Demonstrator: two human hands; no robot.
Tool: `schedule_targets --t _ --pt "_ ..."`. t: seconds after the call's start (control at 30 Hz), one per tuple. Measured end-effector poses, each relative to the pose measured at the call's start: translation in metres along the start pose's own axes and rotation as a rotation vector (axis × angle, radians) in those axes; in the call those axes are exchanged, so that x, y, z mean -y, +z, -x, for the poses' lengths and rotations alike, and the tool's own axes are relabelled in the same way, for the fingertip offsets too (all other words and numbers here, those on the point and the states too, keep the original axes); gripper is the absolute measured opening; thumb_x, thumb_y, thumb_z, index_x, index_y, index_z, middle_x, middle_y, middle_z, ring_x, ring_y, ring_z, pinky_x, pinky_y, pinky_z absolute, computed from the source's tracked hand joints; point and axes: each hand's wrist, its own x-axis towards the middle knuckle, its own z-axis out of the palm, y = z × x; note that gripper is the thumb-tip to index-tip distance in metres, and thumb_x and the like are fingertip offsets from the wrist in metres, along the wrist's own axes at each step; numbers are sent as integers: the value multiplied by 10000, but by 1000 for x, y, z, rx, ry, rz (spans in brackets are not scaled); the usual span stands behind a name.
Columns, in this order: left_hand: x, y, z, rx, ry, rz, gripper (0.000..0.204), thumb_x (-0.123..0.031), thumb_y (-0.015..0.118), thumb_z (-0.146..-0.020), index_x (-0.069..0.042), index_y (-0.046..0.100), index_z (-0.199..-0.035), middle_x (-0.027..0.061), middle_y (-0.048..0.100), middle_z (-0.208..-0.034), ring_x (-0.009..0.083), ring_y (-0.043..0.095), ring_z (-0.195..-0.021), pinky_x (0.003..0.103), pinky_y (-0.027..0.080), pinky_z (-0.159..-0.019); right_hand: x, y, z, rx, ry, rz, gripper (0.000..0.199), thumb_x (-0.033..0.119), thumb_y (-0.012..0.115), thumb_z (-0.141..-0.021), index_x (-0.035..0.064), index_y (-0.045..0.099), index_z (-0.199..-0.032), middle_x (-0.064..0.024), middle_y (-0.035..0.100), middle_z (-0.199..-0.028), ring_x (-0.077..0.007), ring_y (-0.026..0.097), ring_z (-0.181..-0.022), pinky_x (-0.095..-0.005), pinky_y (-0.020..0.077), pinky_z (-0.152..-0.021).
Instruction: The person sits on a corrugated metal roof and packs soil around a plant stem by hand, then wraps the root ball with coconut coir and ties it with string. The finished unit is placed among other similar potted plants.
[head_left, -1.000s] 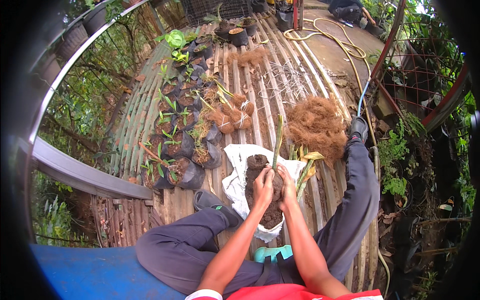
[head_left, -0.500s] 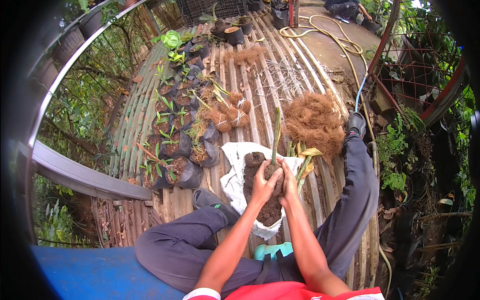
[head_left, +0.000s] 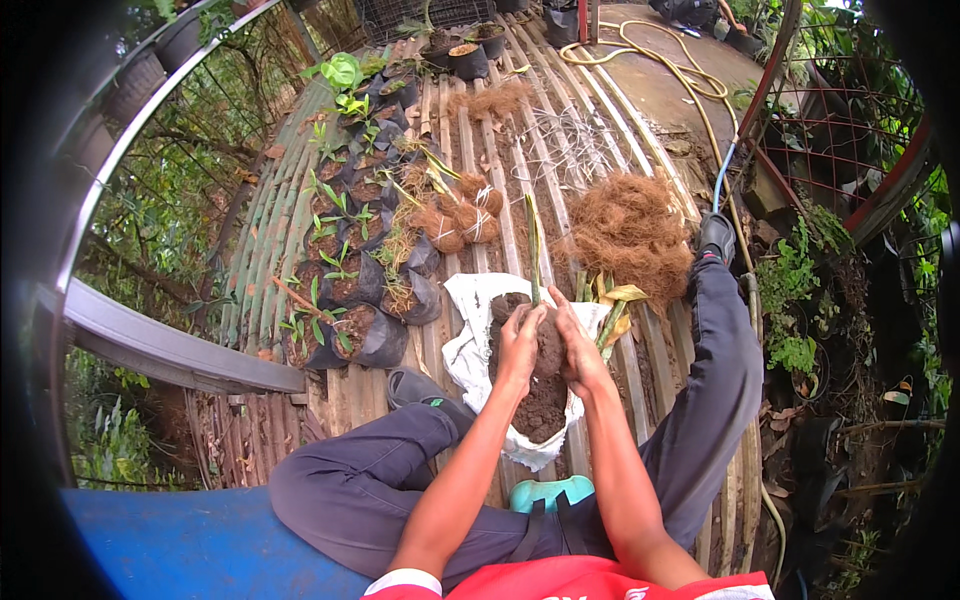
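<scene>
My left hand (head_left: 520, 345) and my right hand (head_left: 581, 348) are cupped round a ball of dark, moist soil (head_left: 549, 352). A long green leaf cutting with yellowish edges (head_left: 534, 245) stands upright out of its top. My left fingers curl against the ball's near-left side, while the right palm presses its other side with straighter fingers. Below them lies an opened white sack (head_left: 464, 355) holding more loose soil (head_left: 540, 412). Beside my right hand, several green and yellowing leaf cuttings (head_left: 612, 318) lie on the slats. The ball's underside is hidden.
A heap of brown coconut fibre (head_left: 630, 238) lies beyond the cuttings, and several string-tied fibre balls (head_left: 460, 222) sit farther left. Black bags of seedlings (head_left: 378, 342) line the left. White strings (head_left: 570, 155) are spread at the back; a yellow hose (head_left: 690, 75) runs along the right.
The leaf cutting has shifted left and leans slightly left at its top. My right hand's fingers have straightened and come a little away from the left hand, showing more of the soil ball.
</scene>
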Motion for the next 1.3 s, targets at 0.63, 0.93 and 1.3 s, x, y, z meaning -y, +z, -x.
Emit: schedule_targets --t 0.63,0.93,1.3 --pt "-1 8 0 64 162 -427 734 -589 292 -989 25 392 -1379 240 383 -1441 326 355 -1359 399 266 -1109 -14 -3 -3 -274 63 -336 444 392 420 -1000 105 534 -1318 -79 587 -1278 -231 557 -1165 -369 424 -1024" --pt "9 29 27 -118 746 -590 684 -367 691 -847 43 421 -1323 261 516 -1274 378 519 -1199 435 400 -1021 -19 -7 -8 -214 -107 -410 400 353 443 -1012 69 546 -1275 -80 574 -1223 -206 568 -1093 -355 458 -975" --pt "11 22 28 -215 810 -506 434 -183 634 -868 47 525 -1220 226 574 -1188 366 569 -1117 429 450 -961 -24 8 -4 -300 -89 -403 343 269 428 -1012 55 549 -1252 -93 573 -1218 -210 557 -1118 -358 452 -992"
